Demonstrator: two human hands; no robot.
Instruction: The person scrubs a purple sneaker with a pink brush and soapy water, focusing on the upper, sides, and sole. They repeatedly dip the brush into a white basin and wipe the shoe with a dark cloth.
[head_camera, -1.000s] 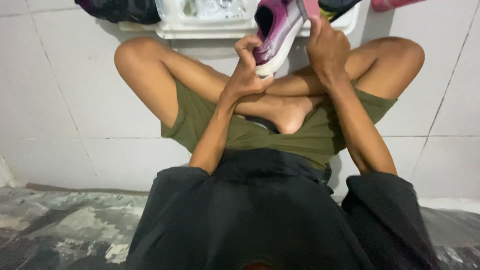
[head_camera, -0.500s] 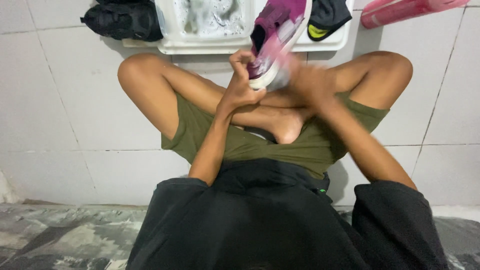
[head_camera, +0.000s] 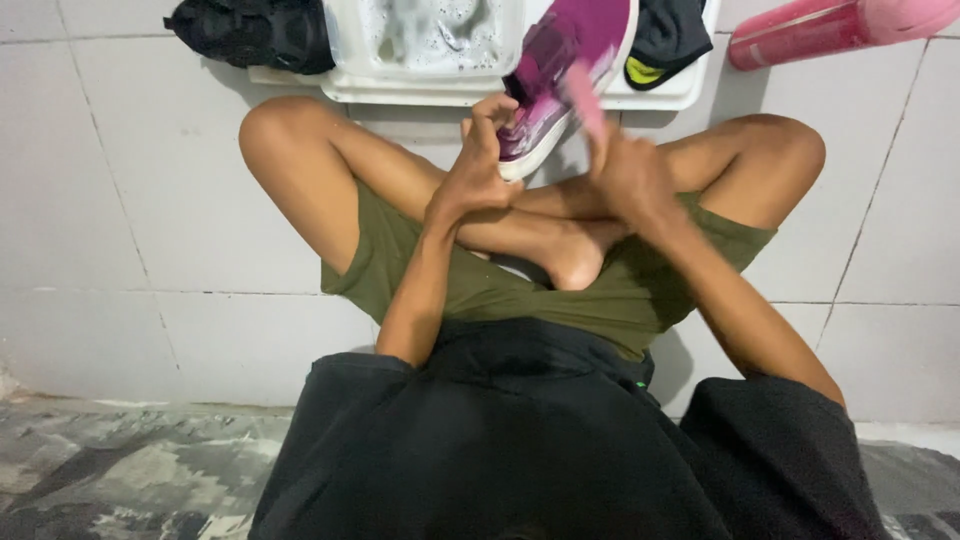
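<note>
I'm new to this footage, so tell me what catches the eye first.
A purple shoe stands out at top centre, held in the left hand, with the blurred right hand beside it. Behind it a white basin of soapy water rests on the tiled floor.

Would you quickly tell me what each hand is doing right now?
Left hand: closed, holding the purple shoe.
Right hand: blurred, closed on a pink brush against the shoe.
</note>
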